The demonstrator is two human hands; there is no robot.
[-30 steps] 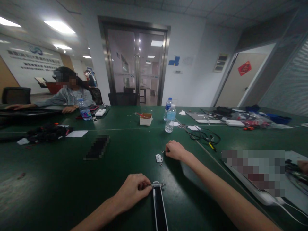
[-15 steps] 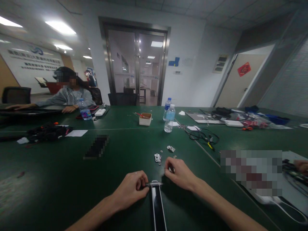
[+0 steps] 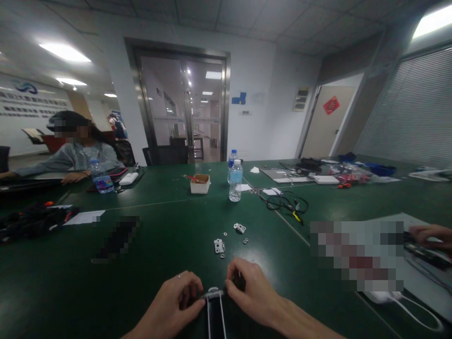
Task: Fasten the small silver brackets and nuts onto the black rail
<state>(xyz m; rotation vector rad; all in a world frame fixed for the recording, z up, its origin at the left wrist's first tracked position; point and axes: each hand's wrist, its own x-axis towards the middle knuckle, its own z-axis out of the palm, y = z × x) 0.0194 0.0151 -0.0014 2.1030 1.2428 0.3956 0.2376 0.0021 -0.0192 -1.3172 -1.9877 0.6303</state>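
A long dark strip with pale edges (image 3: 216, 320) lies in front of me, running off the bottom of the view. Across its far end sits a thin metal rod (image 3: 213, 294). My left hand (image 3: 178, 299) is closed, thumb and fingers pinching the rod's left end. At the right end, my right hand (image 3: 252, 292) is closed in a pinch; whatever is between its fingertips is hidden. Beyond my hands lie a metal hinge-like plate (image 3: 219, 246), a second such plate (image 3: 239, 228) and several small rings (image 3: 246, 241).
Two water bottles (image 3: 236, 181) and a small open box (image 3: 200, 184) stand further back on the green table. Cables (image 3: 282, 200) lie to the right. A dark flat object (image 3: 118, 238) is at left. Another person's hand (image 3: 432, 235) is at far right; someone sits at far left.
My right hand has come down and left to the rod's right end, from just above it. The whole view has shifted to the right. My left hand still pinches the rod.
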